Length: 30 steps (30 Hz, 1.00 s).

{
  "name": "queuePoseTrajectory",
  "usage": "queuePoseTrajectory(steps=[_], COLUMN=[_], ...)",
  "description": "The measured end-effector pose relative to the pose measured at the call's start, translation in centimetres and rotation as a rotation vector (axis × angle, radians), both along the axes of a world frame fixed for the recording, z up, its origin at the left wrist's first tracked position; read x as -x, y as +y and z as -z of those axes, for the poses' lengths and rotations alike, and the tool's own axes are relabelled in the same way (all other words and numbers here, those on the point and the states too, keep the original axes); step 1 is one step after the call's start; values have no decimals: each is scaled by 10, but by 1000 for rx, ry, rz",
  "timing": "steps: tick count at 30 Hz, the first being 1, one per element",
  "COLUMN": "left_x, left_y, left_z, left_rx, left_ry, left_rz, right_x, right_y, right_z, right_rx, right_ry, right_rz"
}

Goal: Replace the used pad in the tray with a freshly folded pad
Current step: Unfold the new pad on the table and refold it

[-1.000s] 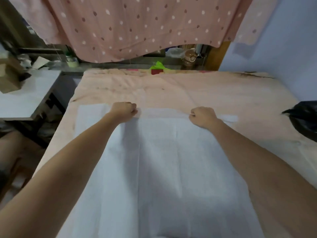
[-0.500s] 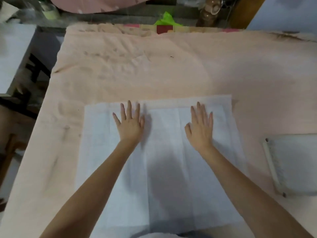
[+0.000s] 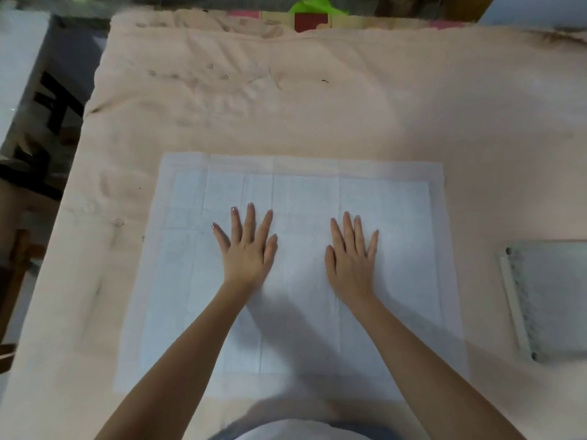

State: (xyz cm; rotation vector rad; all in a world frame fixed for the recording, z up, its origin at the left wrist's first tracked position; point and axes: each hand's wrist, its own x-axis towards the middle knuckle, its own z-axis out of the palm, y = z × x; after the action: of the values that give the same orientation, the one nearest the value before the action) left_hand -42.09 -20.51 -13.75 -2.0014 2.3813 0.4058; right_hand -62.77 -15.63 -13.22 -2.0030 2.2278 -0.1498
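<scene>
The fresh pad (image 3: 295,268) lies spread flat on the pink-covered worktop (image 3: 317,106), left hand (image 3: 246,249) and right hand (image 3: 351,258) pressing it, fingers splayed, gripping nothing; uneven creasing might leave it misfitting the tray (image 3: 552,300) well right.

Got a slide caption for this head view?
Both hands pressed flat on an unfolded white pad, tray waiting at right.

Pink-covered bed (image 3: 317,106), white pad (image 3: 298,312), tray (image 3: 511,300)
</scene>
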Motion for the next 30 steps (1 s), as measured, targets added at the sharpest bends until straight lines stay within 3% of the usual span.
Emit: queuePoseTrajectory(steps=[9,14,19,30], left_x=[3,24,-2,-19], left_y=[-4,54,139,162], left_z=[-9,-27,-12,-3], left_rx=[10,139,176,30], left_ry=[18,69,76,34], left_rz=[13,196,342,233], right_x=[-3,-20,-26,-14], right_y=[-3,31,110,146], right_z=[-10,-28,-24,-17], right_rx=[49,125,22,-216], right_ry=[-7,-64,-81,104], right_rz=[18,-41,-240,-200])
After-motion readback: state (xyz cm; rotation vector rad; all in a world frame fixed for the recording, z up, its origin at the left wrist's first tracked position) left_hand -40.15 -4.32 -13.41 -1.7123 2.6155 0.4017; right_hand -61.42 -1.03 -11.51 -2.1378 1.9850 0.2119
